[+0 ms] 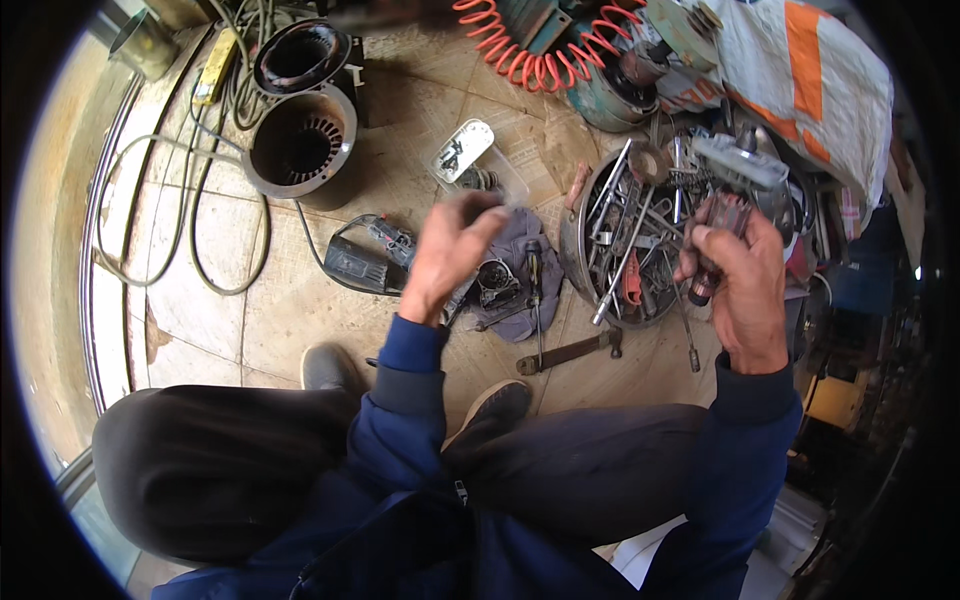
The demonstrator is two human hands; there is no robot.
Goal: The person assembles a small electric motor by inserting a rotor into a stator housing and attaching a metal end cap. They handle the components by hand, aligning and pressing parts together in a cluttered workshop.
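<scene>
My left hand (452, 250) hovers over a grey-purple cloth (520, 320), just below a clear plastic tub (508, 182) with small metal parts. Its fingers are bent and blurred by motion, so I cannot make out anything in them. On the cloth lie a dark round machine part (497, 282) and a screwdriver with a black and yellow handle (535, 262). My right hand (745, 285) is closed around a dark reddish tool handle (703, 290), above the right edge of a round metal basin (573, 250) full of wrenches, sockets and other tools. The tool's other end is unclear.
A hammer (570, 352) lies before the cloth. Left of it sits a black power-tool body (355, 262) with exposed wiring. Farther back stand a hollow motor housing (300, 145), looped cables (200, 270) and a red coiled hose (530, 70). A white-orange sack (800, 90) stands back right.
</scene>
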